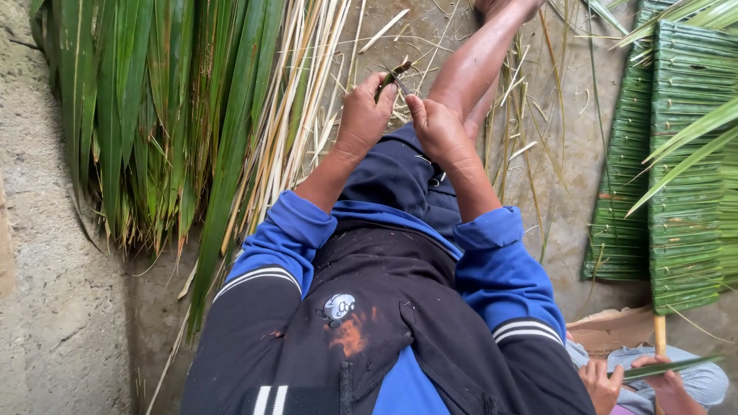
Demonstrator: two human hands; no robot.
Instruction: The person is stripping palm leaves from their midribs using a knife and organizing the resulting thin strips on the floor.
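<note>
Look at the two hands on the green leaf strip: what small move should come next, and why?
Probably slide the right hand a little further along the leaf strip. The left hand pinches its near end upright, and the right hand's fingers meet it just below, so most of the strip above looks unworked.

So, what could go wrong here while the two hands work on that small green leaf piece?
The left hand and right hand pinch the leaf strip very close together; if a thin tool sits between them, which is hard to tell, a slip could nick a finger. The bare leg lies directly beneath, so it might be scratched. Another person's hands work nearby and could be bumped.
</note>
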